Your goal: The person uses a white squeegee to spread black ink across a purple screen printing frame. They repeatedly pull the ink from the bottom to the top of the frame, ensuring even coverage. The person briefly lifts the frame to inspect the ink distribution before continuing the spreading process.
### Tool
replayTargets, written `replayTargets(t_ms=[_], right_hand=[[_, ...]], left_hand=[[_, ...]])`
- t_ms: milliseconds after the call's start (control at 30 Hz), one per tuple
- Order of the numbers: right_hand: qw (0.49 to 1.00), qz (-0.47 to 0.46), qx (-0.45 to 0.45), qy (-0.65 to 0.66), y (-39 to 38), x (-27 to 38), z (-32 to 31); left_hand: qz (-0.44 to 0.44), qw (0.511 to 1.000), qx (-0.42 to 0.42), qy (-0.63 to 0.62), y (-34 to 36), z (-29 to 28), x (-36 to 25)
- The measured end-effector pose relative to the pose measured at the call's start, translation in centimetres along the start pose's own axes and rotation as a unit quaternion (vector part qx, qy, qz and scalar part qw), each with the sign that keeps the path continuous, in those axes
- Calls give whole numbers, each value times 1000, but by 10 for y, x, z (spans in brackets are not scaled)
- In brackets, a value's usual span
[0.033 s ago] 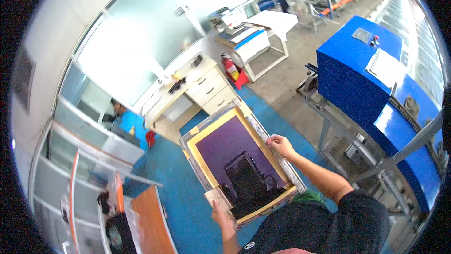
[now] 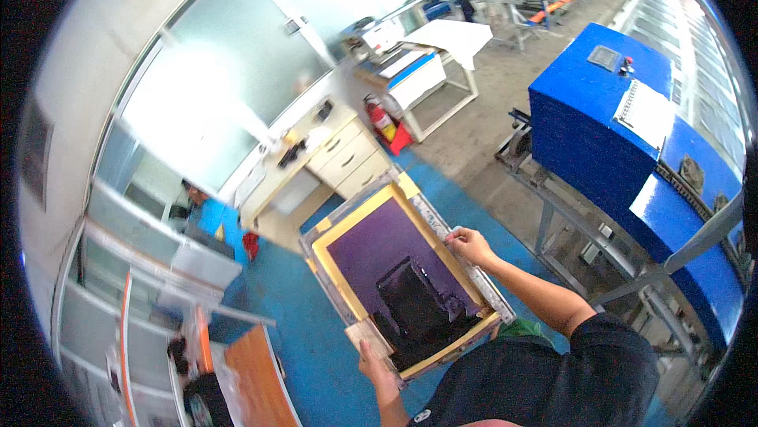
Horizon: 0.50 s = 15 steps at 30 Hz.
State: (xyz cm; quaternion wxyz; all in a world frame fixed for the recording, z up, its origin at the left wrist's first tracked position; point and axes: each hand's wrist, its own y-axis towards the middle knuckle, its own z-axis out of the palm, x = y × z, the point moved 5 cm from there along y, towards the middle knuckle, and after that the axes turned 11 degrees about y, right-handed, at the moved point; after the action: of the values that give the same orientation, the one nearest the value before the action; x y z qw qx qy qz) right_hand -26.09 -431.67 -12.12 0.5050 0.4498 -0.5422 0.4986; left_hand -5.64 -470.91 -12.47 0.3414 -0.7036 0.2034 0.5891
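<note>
Up over the blue floor [image 2: 308, 348], the screen-printing frame [image 2: 337, 278] hangs between the left hand [image 2: 377, 368], clasping its lower-left edge, and the right hand [image 2: 474, 248], pinching its right side: probably stiff, light, fragile mesh [image 2: 367, 237], slippery black patch [image 2: 414, 304], so grip rims only!

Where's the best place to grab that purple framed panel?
Probably grip the framed panel by its long side rails, one hand from each side, as the left hand and right hand do: their narrow shape suits grasping, clear of the glossy black patch.

No readable lettering — white shirt mark [image 2: 422, 416], too small
</note>
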Motion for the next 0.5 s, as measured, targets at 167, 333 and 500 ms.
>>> replayTargets(t_ms=[167, 333, 500], right_hand=[[999, -12, -38, 17, 116, -6, -26], [997, 22, -33, 64, 232, 0, -44], [983, -2, -156, 96, 342, 20, -107]], left_hand=[[-34, 996, 81, 28, 74, 110, -27], [-24, 995, 95, 14, 180, 210, -25], [27, 979, 183, 81, 264, 389, -105]])
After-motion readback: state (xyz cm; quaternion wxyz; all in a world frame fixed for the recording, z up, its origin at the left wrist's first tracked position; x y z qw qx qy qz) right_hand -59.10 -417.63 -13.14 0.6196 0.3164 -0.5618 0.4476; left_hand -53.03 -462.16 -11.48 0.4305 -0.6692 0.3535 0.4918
